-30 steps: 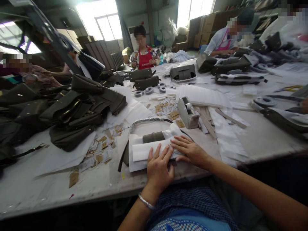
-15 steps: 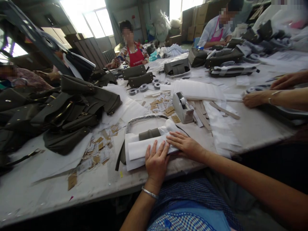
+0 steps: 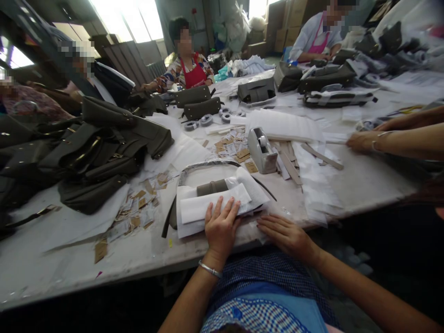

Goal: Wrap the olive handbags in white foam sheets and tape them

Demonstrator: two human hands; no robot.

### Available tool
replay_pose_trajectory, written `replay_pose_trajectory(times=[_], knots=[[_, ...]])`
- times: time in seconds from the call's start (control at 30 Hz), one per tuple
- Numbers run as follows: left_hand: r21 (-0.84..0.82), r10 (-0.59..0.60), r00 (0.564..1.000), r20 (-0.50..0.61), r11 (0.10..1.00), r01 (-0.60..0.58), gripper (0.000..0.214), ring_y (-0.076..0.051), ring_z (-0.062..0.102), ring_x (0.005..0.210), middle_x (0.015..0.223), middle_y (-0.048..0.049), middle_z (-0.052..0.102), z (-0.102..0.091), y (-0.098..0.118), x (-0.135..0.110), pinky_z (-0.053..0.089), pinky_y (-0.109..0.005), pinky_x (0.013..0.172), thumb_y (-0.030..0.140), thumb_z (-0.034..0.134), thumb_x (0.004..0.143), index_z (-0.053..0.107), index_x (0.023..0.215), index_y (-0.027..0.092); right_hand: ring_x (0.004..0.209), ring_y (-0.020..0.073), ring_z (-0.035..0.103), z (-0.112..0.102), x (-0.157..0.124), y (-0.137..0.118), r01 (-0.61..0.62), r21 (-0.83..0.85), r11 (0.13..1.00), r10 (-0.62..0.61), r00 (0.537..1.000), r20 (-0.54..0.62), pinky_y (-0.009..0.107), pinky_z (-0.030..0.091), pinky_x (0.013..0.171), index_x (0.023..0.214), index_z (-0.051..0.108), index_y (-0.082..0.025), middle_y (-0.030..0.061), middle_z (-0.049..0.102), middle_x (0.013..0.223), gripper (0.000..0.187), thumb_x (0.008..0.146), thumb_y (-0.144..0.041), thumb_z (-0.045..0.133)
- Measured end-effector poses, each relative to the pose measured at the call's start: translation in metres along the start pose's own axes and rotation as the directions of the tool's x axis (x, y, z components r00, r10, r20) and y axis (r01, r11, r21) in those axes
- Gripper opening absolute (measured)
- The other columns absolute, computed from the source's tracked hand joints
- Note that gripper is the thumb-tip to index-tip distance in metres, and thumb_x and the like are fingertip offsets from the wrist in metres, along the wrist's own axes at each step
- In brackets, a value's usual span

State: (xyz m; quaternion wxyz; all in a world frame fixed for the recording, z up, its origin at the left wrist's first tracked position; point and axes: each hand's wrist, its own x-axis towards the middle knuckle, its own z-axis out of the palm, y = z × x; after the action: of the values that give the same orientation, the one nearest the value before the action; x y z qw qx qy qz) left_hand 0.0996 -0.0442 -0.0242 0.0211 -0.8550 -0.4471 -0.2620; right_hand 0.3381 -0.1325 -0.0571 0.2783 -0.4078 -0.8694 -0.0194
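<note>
Bag (image 3: 211, 187): lies near the front edge of the table (image 3: 364, 194); shows a dark green band amid white wrapping.
Foam strip (image 3: 196, 210): lies slantwise across the bag's near part.
Handle (image 3: 208, 165): arches out past the bag's far side, wrapped in greyish film.
Left hand (image 3: 222, 229): rests on the foam strip, fingers slightly spread and released; wears a bangle (image 3: 210, 269).
Right hand (image 3: 287, 236): sits at the table edge just beside the bag, fingers straight, together, clasping nothing visible.
Tape dispenser (image 3: 263, 152): stands just beyond the bag, to its right; blocks the direct way to the foam sheets (image 3: 284, 125).
Tags (image 3: 138, 203): lie scattered left of the bag; also spread beyond it, up to the tape dispenser.
Pile of bags (image 3: 104, 148): crowds the left side.
Right hand against half a second ago: has left the bag's wrapping; now lies nearer the body.
Left hand against half a second ago: stays on the foam strip.
Table: looks pale and worn; carries tape rolls (image 3: 206, 120) and more dark bags (image 3: 256, 90) farther off.
Co-worker's hand (image 3: 360, 141): reaches in from the right, well apart.
Room: holds a person in a red apron (image 3: 196, 74), bright windows (image 3: 132, 18) and cartons (image 3: 293, 34).
</note>
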Motion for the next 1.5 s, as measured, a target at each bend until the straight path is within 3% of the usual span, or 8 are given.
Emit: replay_pose_trajectory(times=[0.13,0.37,0.67,0.93,1.2,1.37,1.5], knots=[[0.010,-0.004,1.000,-0.016,1.000,0.004,0.040,-0.026,0.045,0.138,0.138,0.0035,0.059,0.000,0.001,0.000,0.028,-0.049,0.118,0.041,0.058,0.095,0.057,0.134,0.035,0.121,0.0200,0.061,-0.001,0.014,0.002,0.001,0.087,0.996,0.003,0.999,-0.050,0.038,0.054,0.103,0.131,0.061,-0.017,0.0102,0.070,0.123,0.037,0.095,-0.011,0.055],[0.004,-0.010,1.000,-0.011,1.000,0.010,0.042,-0.025,0.044,0.139,0.139,0.0037,0.058,0.000,0.001,0.000,0.028,-0.050,0.118,0.040,0.060,0.094,0.056,0.136,0.035,0.106,0.0196,0.069,0.007,0.031,0.001,0.051,0.074,0.996,-0.040,0.989,-0.143,0.039,0.057,0.096,0.118,0.068,-0.018,0.0092,0.075,0.111,0.032,0.097,-0.010,0.046],[0.010,-0.026,1.000,-0.017,1.000,0.026,0.044,-0.025,0.042,0.140,0.140,0.0039,0.057,0.007,0.000,-0.002,0.028,-0.051,0.118,0.036,0.060,0.095,0.052,0.138,0.036,0.093,0.0164,0.073,0.006,0.036,-0.033,-0.016,0.130,0.991,0.043,0.977,-0.211,0.033,0.061,0.088,0.107,0.070,-0.020,0.0052,0.077,0.099,0.030,0.097,-0.008,0.044],[-0.001,-0.019,1.000,-0.024,1.000,0.019,0.043,-0.024,0.041,0.140,0.139,0.0038,0.058,0.011,-0.001,-0.001,0.027,-0.051,0.119,0.034,0.058,0.096,0.052,0.139,0.036,0.098,0.0169,0.073,0.002,0.016,-0.059,-0.097,0.138,0.986,0.120,0.979,-0.167,0.031,0.059,0.092,0.111,0.070,-0.019,0.0060,0.077,0.102,0.032,0.097,-0.010,0.043],[-0.005,-0.003,1.000,-0.031,1.000,0.003,0.043,-0.025,0.042,0.140,0.139,0.0040,0.058,0.012,-0.002,-0.001,0.026,-0.051,0.119,0.034,0.058,0.096,0.052,0.139,0.035,0.097,0.0175,0.073,-0.002,0.024,-0.069,-0.081,0.143,0.986,0.104,0.982,-0.158,0.032,0.059,0.090,0.111,0.069,-0.019,0.0066,0.077,0.102,0.032,0.099,-0.012,0.041],[-0.022,0.012,0.999,-0.038,1.000,-0.012,0.042,-0.024,0.042,0.140,0.139,0.0039,0.058,0.013,-0.002,-0.002,0.025,-0.050,0.119,0.034,0.057,0.097,0.053,0.138,0.034,0.091,0.0152,0.073,-0.026,0.048,-0.061,-0.055,0.153,0.987,0.083,0.979,-0.187,0.029,0.059,0.087,0.108,0.069,-0.020,0.0037,0.077,0.099,0.030,0.097,-0.008,0.045],[-0.023,0.019,0.998,-0.062,1.000,-0.021,0.040,-0.023,0.047,0.136,0.138,0.0021,0.059,0.013,-0.002,-0.002,0.027,-0.049,0.119,0.035,0.057,0.097,0.055,0.136,0.033,0.086,0.0149,0.073,-0.046,0.087,-0.033,-0.070,0.154,0.986,0.091,0.987,-0.131,0.028,0.057,0.084,0.104,0.072,-0.023,0.0009,0.077,0.096,0.024,0.097,-0.014,0.050]])
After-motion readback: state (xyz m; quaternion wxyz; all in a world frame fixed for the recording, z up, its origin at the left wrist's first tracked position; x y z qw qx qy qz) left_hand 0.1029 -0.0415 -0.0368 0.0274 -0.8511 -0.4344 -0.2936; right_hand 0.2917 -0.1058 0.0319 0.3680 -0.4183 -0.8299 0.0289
